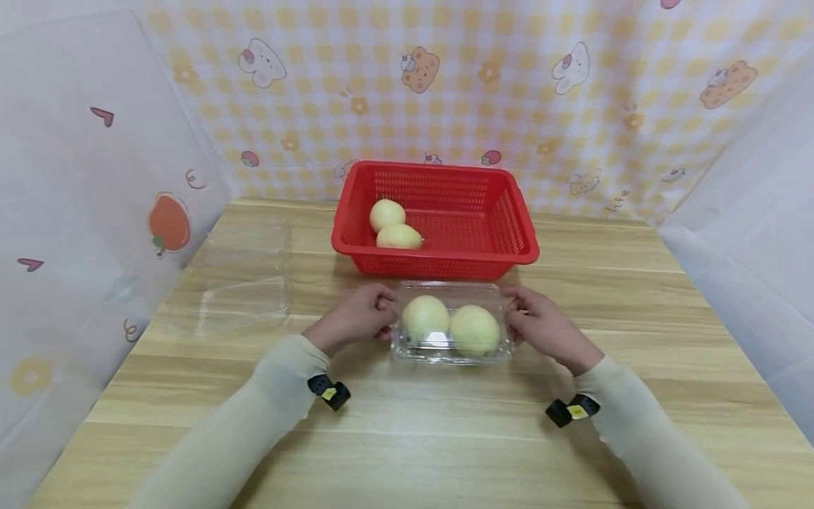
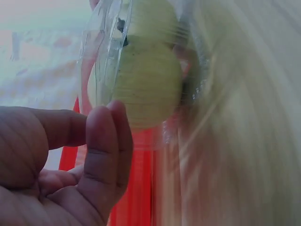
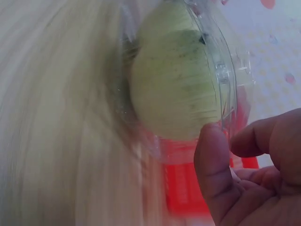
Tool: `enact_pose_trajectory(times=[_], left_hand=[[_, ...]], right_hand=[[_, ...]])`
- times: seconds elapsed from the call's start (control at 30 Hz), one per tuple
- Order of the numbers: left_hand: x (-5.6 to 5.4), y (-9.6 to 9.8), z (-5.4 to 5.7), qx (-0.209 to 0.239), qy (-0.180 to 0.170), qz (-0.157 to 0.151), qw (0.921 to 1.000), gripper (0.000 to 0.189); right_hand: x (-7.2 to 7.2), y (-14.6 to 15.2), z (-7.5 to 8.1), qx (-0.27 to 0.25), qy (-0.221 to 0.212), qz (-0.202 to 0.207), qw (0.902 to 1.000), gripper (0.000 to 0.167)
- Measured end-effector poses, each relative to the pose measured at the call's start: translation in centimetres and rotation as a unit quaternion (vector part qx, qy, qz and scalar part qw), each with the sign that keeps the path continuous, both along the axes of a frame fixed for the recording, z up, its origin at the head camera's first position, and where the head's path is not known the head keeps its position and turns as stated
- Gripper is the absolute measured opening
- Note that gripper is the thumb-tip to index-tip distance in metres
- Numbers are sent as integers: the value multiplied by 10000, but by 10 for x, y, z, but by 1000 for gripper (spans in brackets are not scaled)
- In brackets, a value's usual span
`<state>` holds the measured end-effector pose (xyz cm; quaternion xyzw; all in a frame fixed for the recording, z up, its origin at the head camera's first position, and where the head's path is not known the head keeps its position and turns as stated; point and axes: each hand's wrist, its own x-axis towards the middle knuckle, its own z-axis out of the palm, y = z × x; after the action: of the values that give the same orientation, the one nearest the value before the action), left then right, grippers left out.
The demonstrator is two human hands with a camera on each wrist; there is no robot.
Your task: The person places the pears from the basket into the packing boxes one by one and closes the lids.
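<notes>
A clear plastic clamshell box (image 1: 453, 358) sits in the middle, its lid down over two round pale yellow fruits (image 1: 425, 318), which look like pears. My left hand (image 1: 362, 316) pinches the left end of the box at its rim. At the opposite end my right hand (image 1: 542, 325) pinches the rim between thumb and forefinger. In the left wrist view, thumb and fingertips meet at the seam beside a fruit (image 2: 148, 84). The right wrist view shows the thumb tip against the rim next to the other fruit (image 3: 174, 89).
Just behind the box stands a red slotted basket (image 1: 445, 268) with two pale yellow pears (image 1: 399, 237) at its left side. Clear plastic containers (image 1: 244, 286) lie at the table's left edge. A checked cloth (image 1: 445, 92) hangs behind the wooden table (image 1: 439, 445).
</notes>
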<state>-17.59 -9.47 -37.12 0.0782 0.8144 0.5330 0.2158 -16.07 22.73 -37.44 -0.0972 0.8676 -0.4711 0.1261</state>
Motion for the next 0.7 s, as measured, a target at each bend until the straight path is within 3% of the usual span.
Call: enact_pose_trajectory(times=[0.17, 0.4, 0.57, 0.7], left_hand=[[0, 52, -2, 695, -62, -243, 9973, 29], [4, 133, -6, 1195, 92, -447, 9918, 35], [11, 172, -6, 1358, 40, -378, 9900, 45], [13, 192, -7, 1480, -23, -323, 9885, 51]], right_hand=[[16, 54, 11, 212, 60, -197, 9996, 47], [34, 130, 17, 913, 265, -536, 9940, 48], [39, 160, 14, 1453, 101, -674, 9870, 50], [40, 176, 10, 1574, -52, -719, 9849, 47]])
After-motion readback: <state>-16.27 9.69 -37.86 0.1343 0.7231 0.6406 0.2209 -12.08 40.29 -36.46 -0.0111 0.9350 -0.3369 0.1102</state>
